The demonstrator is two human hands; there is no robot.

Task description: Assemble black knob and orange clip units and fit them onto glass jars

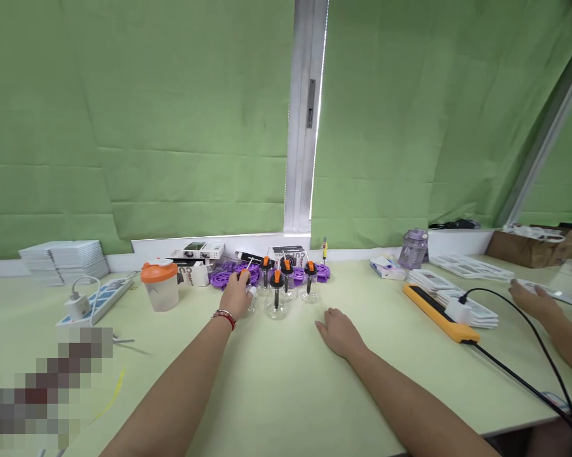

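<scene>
My left hand (237, 296) is wrapped round the top of a clear bottle with a black and orange cap, at the left end of a small group. Most of that bottle is hidden by my fingers. Beside it stand several matching clear bottles (277, 304) with wide bases, black and orange tops and thin white spouts or straws. My right hand (341, 332) lies on the pale table (286, 393), right of the bottles and apart from them, fingers resting with nothing in them. Purple reel-like pieces (221, 277) lie behind the bottles.
An orange-lidded tub (160, 292) and a white power strip (105, 295) stand left. Small boxes (197, 273) sit at the back. On the right are an orange power strip (438, 314) with a black cable, white trays (471, 266), a purple bottle (413, 249) and another person's hands (536, 304).
</scene>
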